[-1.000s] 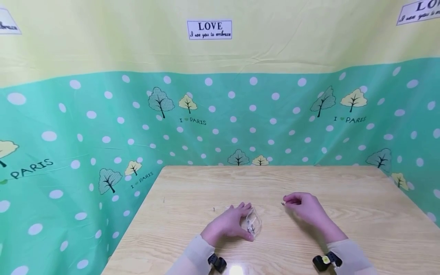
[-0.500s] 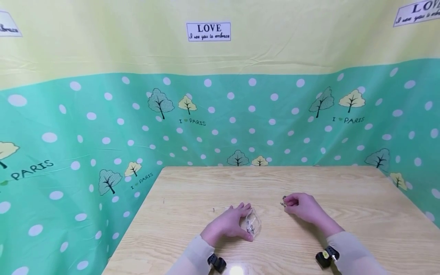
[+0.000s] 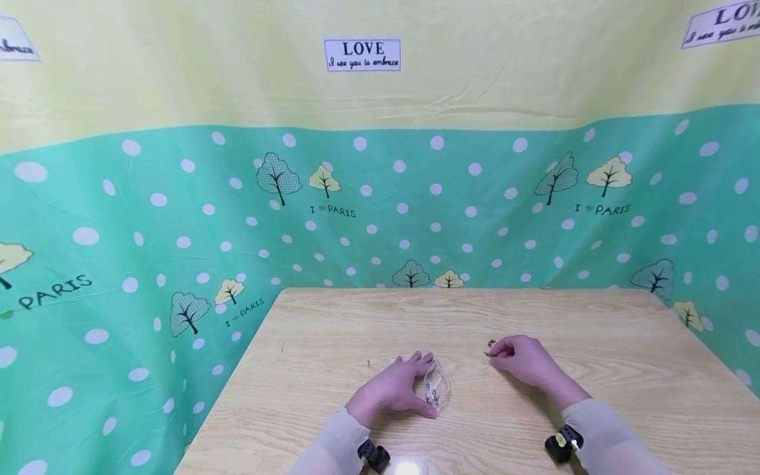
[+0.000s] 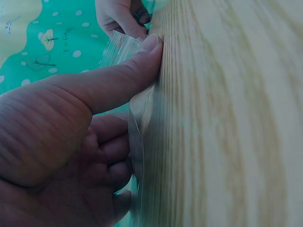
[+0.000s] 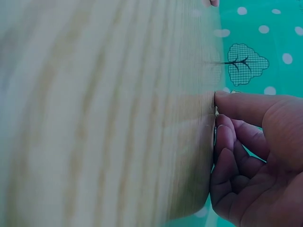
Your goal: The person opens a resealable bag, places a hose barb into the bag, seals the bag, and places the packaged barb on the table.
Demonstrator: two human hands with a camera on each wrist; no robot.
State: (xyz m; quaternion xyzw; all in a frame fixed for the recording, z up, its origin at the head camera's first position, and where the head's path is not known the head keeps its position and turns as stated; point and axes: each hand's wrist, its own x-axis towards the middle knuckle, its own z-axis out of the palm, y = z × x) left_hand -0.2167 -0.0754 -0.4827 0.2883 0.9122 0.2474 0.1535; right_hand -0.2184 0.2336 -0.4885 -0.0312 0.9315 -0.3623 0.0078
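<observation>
My left hand (image 3: 399, 386) holds a small clear zip bag (image 3: 440, 382) against the table, thumb at its near edge and fingers at the far one. Several small shiny metal pieces (image 3: 433, 396) show inside the bag. The left wrist view has the thumb pressing the bag's clear plastic (image 4: 137, 127), with the other fingers curled behind. Off to the right, my right hand (image 3: 527, 358) pinches at small dark metal pieces (image 3: 490, 344) on the tabletop. Thumb and forefinger mostly hide them in the right wrist view, where the hand (image 5: 265, 156) is low at the wood.
A tiny metal piece (image 3: 368, 363) lies left of the left hand on the wooden table (image 3: 356, 316). Farther left is a thin short mark or sliver (image 3: 282, 346). A green and yellow printed curtain (image 3: 410, 218) stands behind the table and along its sides.
The right hand has shifted very slightly toward me, and more of the dark metal pieces now shows at its fingertips. The left hand and the bag stay in place.
</observation>
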